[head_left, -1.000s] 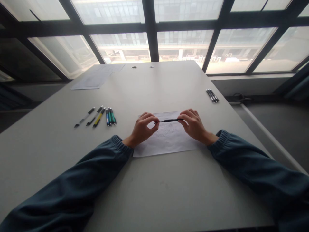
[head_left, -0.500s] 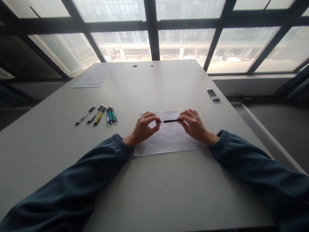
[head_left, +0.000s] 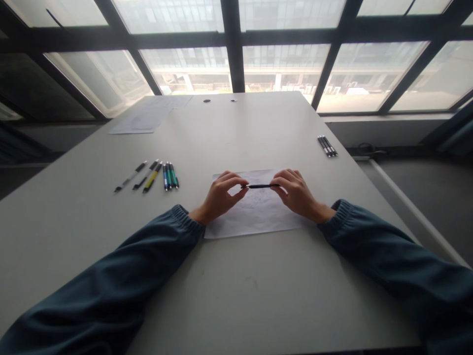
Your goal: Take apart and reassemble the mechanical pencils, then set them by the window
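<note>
Both my hands are raised over a sheet of paper (head_left: 254, 217), with a black pen barrel (head_left: 260, 186) level between them. My right hand (head_left: 295, 192) pinches the barrel's right end between thumb and fingers. At its left end, my left hand (head_left: 223, 195) pinches a thin dark pen refill (head_left: 244, 187), of which only a short bit shows by the fingertips. Refill and barrel lie in one line. How far the refill sits inside the barrel is hidden.
Several pens with blue, green, yellow and grey barrels (head_left: 151, 176) lie to the left on the white table (head_left: 236, 286). Several black pens (head_left: 327, 146) lie near the right edge. More paper sheets (head_left: 140, 118) rest at the far left, and two small round items (head_left: 207, 101) sit at the back.
My left hand has moved slightly right, so the thin exposed length between its fingers and the barrel has shrunk. The right hand has shifted a little left.
</note>
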Demonstrator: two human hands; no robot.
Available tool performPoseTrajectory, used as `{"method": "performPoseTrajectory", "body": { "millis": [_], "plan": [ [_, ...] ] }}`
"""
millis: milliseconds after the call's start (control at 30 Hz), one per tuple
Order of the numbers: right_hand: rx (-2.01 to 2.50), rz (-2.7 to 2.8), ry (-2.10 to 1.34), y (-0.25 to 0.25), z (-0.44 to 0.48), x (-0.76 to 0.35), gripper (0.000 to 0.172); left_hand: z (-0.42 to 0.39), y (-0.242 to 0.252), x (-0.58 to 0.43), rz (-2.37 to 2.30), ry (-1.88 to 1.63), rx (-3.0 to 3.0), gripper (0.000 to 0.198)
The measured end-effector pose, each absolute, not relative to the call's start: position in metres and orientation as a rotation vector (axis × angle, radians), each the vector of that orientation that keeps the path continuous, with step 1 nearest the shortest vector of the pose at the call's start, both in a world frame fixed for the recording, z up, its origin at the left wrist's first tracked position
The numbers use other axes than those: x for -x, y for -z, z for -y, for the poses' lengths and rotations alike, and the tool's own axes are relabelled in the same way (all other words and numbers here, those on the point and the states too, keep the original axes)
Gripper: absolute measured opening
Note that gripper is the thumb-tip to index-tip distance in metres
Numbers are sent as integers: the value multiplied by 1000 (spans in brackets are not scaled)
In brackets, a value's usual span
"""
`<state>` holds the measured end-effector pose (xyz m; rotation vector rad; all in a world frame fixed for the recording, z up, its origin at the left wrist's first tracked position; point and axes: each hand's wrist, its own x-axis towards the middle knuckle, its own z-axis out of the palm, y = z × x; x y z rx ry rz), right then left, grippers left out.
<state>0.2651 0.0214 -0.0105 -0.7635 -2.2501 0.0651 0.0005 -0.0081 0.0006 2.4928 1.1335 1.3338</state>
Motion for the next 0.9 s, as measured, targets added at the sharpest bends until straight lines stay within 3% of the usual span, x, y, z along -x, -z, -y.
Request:
{"method": "performPoseTrajectory", "body": {
  "millis": [900],
  "plan": [
    [635, 2259, 51, 8, -20, -265, 6, 7, 1, -1, -1108, -1385, -2429, 12]
  ]
}}
